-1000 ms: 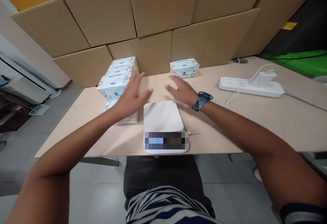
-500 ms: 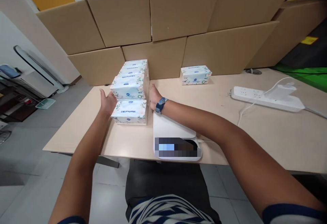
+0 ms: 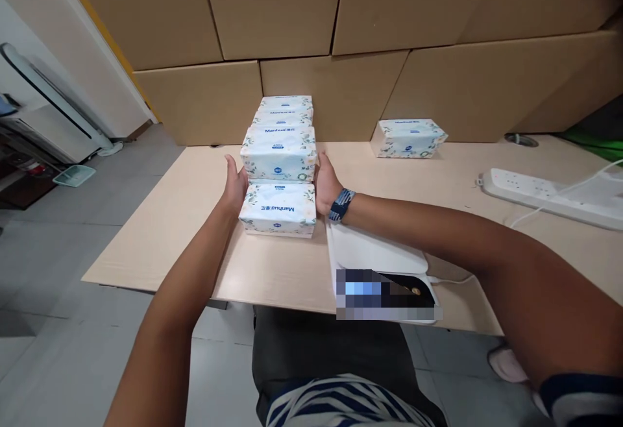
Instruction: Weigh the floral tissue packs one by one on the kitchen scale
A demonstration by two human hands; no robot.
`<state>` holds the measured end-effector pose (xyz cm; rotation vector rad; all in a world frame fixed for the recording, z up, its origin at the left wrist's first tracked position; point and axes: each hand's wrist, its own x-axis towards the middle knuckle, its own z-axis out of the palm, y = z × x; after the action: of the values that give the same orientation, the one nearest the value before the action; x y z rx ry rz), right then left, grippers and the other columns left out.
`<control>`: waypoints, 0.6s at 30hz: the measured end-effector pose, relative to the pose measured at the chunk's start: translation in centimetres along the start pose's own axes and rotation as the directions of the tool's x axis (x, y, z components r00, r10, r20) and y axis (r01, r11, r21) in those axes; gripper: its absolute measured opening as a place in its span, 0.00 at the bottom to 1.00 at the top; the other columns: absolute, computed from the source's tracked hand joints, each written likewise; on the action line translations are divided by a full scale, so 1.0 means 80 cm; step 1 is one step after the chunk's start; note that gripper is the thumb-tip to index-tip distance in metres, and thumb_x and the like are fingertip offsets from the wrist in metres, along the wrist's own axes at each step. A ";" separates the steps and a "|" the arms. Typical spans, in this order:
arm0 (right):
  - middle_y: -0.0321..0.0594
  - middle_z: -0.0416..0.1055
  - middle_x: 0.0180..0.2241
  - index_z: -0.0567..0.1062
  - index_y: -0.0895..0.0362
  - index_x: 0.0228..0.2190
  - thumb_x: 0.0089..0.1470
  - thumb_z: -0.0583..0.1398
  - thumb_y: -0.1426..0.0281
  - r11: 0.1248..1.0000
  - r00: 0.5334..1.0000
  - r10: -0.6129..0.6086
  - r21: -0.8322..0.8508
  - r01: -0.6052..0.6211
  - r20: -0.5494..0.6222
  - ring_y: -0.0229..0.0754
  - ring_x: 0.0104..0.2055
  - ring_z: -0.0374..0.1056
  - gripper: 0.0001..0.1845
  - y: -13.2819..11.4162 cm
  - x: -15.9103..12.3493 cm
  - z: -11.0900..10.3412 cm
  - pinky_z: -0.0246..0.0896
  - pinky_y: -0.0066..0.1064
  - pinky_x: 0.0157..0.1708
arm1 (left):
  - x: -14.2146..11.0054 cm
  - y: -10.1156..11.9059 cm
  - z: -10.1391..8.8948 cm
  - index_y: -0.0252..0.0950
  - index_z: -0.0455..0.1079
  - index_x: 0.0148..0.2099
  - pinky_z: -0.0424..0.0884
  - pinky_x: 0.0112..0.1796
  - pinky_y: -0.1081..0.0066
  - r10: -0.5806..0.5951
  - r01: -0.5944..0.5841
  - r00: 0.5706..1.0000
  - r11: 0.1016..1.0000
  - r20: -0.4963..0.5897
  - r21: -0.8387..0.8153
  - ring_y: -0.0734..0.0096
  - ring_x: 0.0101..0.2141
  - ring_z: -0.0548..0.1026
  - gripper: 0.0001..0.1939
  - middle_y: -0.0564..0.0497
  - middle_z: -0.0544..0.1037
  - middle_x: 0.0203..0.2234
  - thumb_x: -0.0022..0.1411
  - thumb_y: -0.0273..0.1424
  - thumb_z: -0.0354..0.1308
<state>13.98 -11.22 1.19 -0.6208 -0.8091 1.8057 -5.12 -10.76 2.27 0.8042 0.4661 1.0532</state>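
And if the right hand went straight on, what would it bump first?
Probably the cardboard box at the back, though the right hand might brush the tissue packs alongside; depth is unclear.

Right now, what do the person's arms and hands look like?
The left hand and right hand are gloveless. On the right is a dark blue wristband with pale patterning; none shows on the left. The right sleeve is navy with a pale stripe; the left is out of view.

White, leaf-printed Manhua packs line up closely on the table, the nearest pack sitting lower than the one behind, its lettering upside down.
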 end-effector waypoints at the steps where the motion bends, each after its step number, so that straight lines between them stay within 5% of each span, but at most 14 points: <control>1: 0.44 0.85 0.51 0.72 0.46 0.66 0.61 0.45 0.31 1.000 1.000 -0.003 -0.011 0.003 0.001 0.61 0.66 0.75 0.47 -0.002 0.000 0.002 0.60 0.72 0.71 | 0.001 -0.001 -0.001 0.35 0.45 0.83 0.63 0.74 0.42 0.001 -0.001 1.000 1.000 -0.009 -0.002 0.37 0.70 0.72 0.58 0.40 0.78 0.67 0.69 0.69 0.20; 9: 0.44 0.79 0.62 0.67 0.44 0.70 0.46 0.37 0.20 0.912 0.997 -0.078 -0.402 0.078 0.017 0.66 0.74 0.64 0.66 -0.013 -0.008 0.012 0.47 0.73 0.76 | 0.006 -0.002 -0.007 0.37 0.53 0.82 0.66 0.73 0.45 -0.007 0.011 0.988 1.000 -0.154 0.024 0.40 0.71 0.71 0.55 0.43 0.80 0.65 0.71 0.69 0.25; 18: 0.47 0.79 0.63 0.63 0.49 0.74 0.46 0.32 0.20 0.884 0.995 -0.096 -0.457 0.099 0.028 0.67 0.77 0.59 0.71 -0.012 -0.001 0.009 0.45 0.74 0.76 | 0.017 -0.003 -0.008 0.40 0.57 0.80 0.66 0.73 0.45 0.082 -0.070 0.958 0.996 -0.274 0.055 0.37 0.72 0.69 0.53 0.45 0.80 0.66 0.71 0.68 0.26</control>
<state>14.11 -11.25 2.39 -0.8608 -1.2660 1.5279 -4.81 -9.40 1.76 0.7214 0.7022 1.2373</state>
